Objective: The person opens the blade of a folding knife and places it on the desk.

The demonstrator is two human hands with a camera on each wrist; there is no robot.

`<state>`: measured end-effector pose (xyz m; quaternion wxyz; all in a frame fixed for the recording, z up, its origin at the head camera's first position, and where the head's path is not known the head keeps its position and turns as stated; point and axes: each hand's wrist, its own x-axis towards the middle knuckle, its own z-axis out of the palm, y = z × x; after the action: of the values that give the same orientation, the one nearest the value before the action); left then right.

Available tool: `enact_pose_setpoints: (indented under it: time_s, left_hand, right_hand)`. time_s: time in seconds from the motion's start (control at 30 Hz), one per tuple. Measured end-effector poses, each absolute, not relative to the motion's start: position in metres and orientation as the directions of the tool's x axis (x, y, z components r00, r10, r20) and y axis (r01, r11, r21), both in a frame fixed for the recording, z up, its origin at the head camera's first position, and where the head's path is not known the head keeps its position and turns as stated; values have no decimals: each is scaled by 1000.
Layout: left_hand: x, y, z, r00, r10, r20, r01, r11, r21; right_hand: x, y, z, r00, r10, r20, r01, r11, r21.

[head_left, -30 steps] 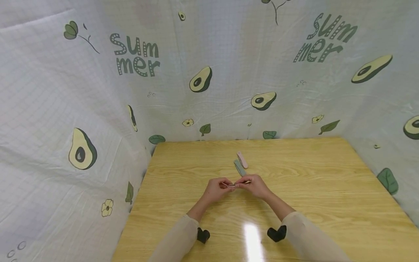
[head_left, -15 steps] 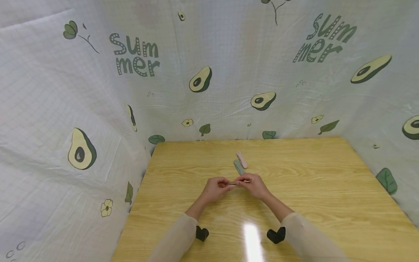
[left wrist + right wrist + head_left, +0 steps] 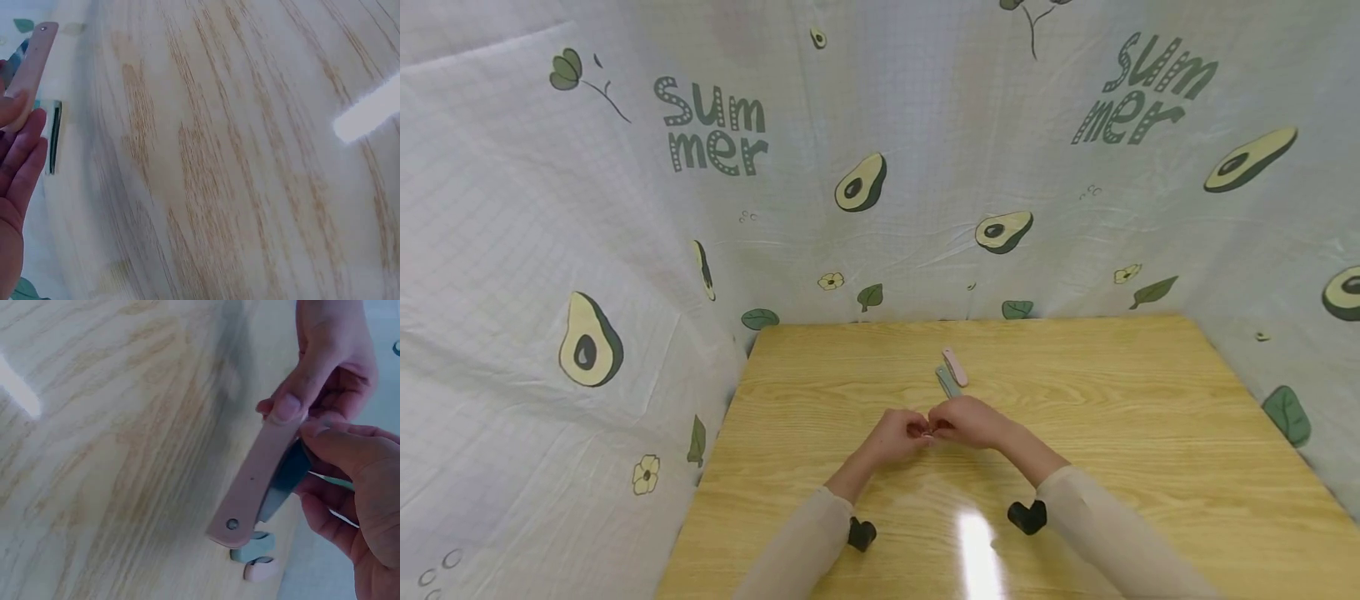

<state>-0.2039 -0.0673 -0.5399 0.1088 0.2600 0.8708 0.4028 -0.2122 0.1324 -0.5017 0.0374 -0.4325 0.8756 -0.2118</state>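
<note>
A pink folding knife (image 3: 255,481) is between my hands, its dark blade (image 3: 285,478) partly out of the handle. In the right wrist view my left hand (image 3: 334,359) grips one end of the handle, thumb on top. My right hand (image 3: 375,494) pinches the blade near its tip. The head view shows the left hand (image 3: 901,435) and right hand (image 3: 970,422) meeting above the table, hiding most of the knife. In the left wrist view the pink handle (image 3: 36,59) points up from the fingers of the left hand (image 3: 15,169).
A grey-green folding knife (image 3: 948,381) and another pink one (image 3: 955,367) lie folded on the wooden table (image 3: 1075,433) just beyond the hands. A printed cloth (image 3: 925,108) hangs behind and at the sides. Light glares off the table's near part (image 3: 979,554).
My right hand has turned over and moved a little left, closer to the left hand. The knife, visible between the fingers before, is now mostly covered. The two table knives stay put.
</note>
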Motion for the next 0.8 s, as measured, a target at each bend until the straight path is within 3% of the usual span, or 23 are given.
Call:
enact_pose_setpoints:
  time_s: [0.13,0.53,0.8]
  left_hand:
    - [-204,-67,-541,-831,554,38,393,537,747]
    - [-205,-72,-543,-855,518,7,332,537,775]
    - [-204,-75,-545,-864,503,5,317,536,783]
  right_hand:
    - [-214,135,-495,-607,-790,90,-746,526,-409]
    - [-216,148,-482,-677,-734,57,-650,560,-514]
    - [-217,158,-481,-690,-722,56,-629,560,-540]
